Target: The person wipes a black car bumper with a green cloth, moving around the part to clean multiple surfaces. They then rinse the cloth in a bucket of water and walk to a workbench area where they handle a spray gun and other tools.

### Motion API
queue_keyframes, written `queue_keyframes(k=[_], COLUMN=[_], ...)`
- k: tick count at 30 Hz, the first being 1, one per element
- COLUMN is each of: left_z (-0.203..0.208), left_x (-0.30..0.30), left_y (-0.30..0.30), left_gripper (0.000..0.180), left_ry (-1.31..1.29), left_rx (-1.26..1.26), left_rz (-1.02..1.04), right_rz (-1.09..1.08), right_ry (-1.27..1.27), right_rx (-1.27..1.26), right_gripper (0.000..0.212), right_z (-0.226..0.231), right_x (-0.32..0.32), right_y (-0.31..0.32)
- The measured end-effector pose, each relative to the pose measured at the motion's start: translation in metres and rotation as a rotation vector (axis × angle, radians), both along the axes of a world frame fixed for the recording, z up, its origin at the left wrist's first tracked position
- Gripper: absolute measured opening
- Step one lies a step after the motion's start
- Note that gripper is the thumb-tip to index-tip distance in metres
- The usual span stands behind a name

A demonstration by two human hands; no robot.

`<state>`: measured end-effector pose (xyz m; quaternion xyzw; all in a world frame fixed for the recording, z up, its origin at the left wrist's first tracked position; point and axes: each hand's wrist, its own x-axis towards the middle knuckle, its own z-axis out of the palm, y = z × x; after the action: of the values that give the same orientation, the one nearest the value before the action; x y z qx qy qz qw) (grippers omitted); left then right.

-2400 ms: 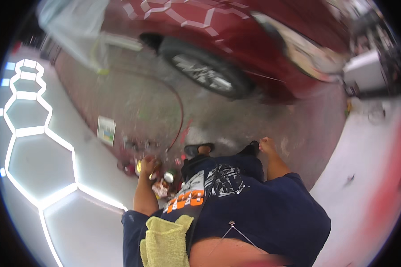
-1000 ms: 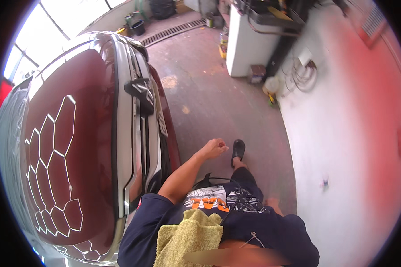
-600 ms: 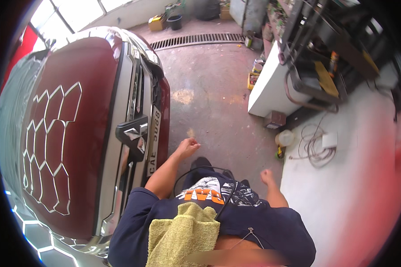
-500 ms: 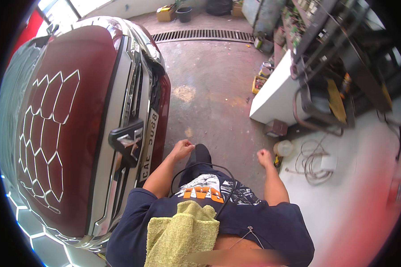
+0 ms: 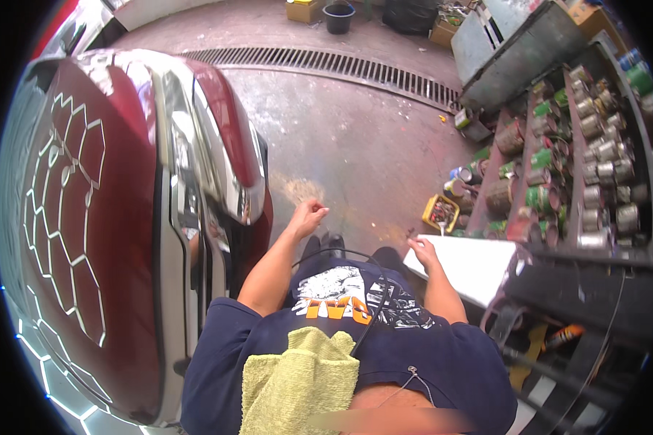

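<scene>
My left hand (image 5: 310, 217) is held out in front of me, its fingers curled in toward the thumb; no object shows in it. Lower and to the right, my right hand (image 5: 424, 251) has its fingers loosely extended, with nothing visible in them. It is nearest to a white flat-topped surface (image 5: 468, 272), and I cannot tell whether they touch. Over the chest of my dark shirt hangs a yellow-green towel (image 5: 297, 384). A dark cord (image 5: 352, 251) loops across my front. Close on my left stands a dark red car (image 5: 127, 239), its bonnet reflecting hexagonal lights.
A rack of used paint cans (image 5: 551, 170) stands on the right, with a yellow basket (image 5: 440, 212) of small items beside it. Across the floor (image 5: 341, 130) runs a drain grating (image 5: 326, 67). Beyond are a black bucket (image 5: 339, 18) and a cardboard box (image 5: 302, 10).
I have moved forward along the car's front and the view has turned rightward, bringing the can rack into full sight. My right hand's fingers have loosened from a fist.
</scene>
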<state>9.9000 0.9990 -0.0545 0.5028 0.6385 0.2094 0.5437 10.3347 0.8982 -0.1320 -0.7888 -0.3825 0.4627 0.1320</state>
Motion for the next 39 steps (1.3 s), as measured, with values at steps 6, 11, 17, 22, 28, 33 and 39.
queue_keyframes(k=[6, 11, 17, 22, 28, 33, 39], left_z=[-0.026, -0.099, -0.074, -0.117, -0.206, -0.147, -0.017], left_x=[0.001, -0.049, -0.026, 0.003, -0.067, -0.141, -0.168], left_y=[0.231, 0.353, 0.506, 0.659, 0.851, 1.065, 1.27], left_gripper=[0.036, 0.033, 0.027, 0.025, 0.02, 0.02, 0.024], left_ry=[-0.053, 0.643, 0.142, 0.024, 0.047, 0.261, -0.08], left_rx=[0.069, -0.135, -0.326, -0.212, -0.563, -0.198, 0.276], left_rz=[0.01, -0.059, 0.357, 0.478, 0.458, 0.526, 0.756], right_rz=[0.077, 0.341, 0.051, 0.146, 0.084, 0.296, 0.537], right_ry=[-0.11, -0.124, -0.321, -0.396, -0.358, -0.322, -0.199], right_rx=[-0.417, -0.48, -0.161, 0.21, 0.368, 0.036, -0.47], right_gripper=[0.066, 0.055, 0.041, 0.049, 0.049, 0.062, 0.059], right_z=[-0.105, -0.16, -0.1, -0.008, 0.036, 0.005, -0.105], right_x=[0.091, 0.145, 0.194, 0.189, 0.088, 0.031, 0.001], right_y=[0.067, 0.231, 0.622, 0.983, 1.224, 1.28, 1.398])
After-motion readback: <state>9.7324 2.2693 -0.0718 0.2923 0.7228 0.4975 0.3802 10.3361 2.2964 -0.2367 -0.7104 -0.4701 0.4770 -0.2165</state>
